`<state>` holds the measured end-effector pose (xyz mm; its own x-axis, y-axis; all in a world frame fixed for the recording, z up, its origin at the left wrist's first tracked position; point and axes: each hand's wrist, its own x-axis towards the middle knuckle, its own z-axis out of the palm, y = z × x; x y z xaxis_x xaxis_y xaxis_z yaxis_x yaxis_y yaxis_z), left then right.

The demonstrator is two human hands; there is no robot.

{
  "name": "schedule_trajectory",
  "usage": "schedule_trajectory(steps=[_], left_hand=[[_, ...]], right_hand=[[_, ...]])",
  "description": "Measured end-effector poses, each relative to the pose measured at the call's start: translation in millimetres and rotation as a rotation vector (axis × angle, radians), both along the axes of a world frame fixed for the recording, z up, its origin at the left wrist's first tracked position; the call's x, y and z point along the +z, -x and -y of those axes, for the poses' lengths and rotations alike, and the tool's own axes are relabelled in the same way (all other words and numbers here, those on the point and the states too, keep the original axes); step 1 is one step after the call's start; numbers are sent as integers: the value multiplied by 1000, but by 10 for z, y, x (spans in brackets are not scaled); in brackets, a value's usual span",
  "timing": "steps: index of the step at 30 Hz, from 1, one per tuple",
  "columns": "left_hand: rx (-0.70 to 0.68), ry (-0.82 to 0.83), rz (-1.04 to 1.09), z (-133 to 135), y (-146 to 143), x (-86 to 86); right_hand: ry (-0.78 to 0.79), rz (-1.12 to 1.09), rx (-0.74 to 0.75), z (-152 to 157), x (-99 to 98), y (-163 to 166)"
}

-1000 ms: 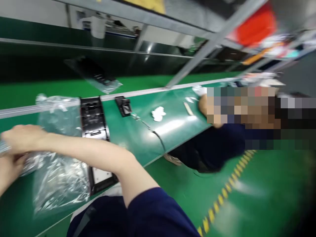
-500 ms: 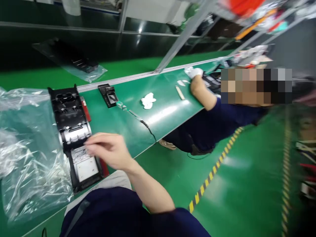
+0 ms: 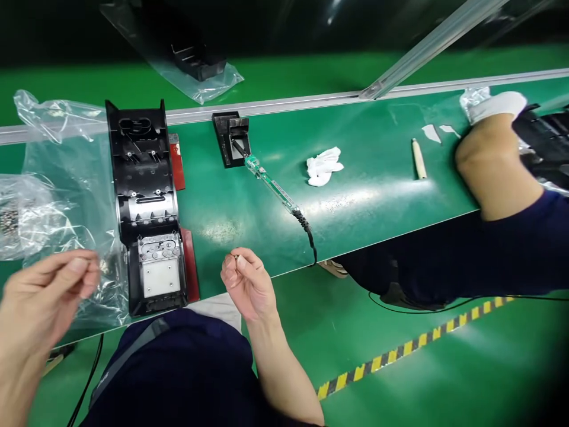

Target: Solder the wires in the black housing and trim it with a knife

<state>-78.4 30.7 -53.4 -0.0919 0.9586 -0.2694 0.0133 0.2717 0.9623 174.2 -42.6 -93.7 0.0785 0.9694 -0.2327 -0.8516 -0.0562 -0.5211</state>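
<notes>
My right hand (image 3: 249, 286) is closed in a pinch on a small metal piece (image 3: 236, 257), too small to name surely, just right of the black plastic housing (image 3: 144, 160). The housing lies lengthwise on the green bench, with a white plate (image 3: 160, 277) fixed in its near end by small metal fittings. To its left, my left hand (image 3: 56, 290) has thumb and fingertips pressed together over a clear plastic bag (image 3: 66, 160). Whatever those fingers hold is hidden. A smaller clear bag of tiny metal parts (image 3: 9, 220) rests at the far left.
Red blocks (image 3: 190, 267) sit along the housing's right side. A soldering iron (image 3: 273, 187) has its tip in a black stand (image 3: 222, 139), its cord hanging over the bench edge. Beyond are a crumpled white glove (image 3: 324, 166), a pale-handled tool (image 3: 418, 159) and a co-worker's gloved hand (image 3: 498, 108).
The view has turned left and down. My left hand has come into view over the bag. My right hand has moved off the housing to its right side.
</notes>
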Motion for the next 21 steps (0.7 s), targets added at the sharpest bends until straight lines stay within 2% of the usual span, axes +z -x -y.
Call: schedule_trajectory(steps=[2, 4, 10, 16, 21], left_hand=[[-8, 158, 130, 79, -218, 0], [3, 246, 193, 118, -321, -30], [13, 395, 379, 141, -340, -114], [-156, 309, 556, 99, -300, -167], [-221, 234, 553, 98, -276, -187]], right_hand=[[6, 18, -5, 1, -39, 18], [5, 51, -9, 1, -60, 36], [-74, 211, 24, -65, -14, 98], [-180, 369, 38, -221, -19, 189], [-201, 487, -28, -280, -23, 203]])
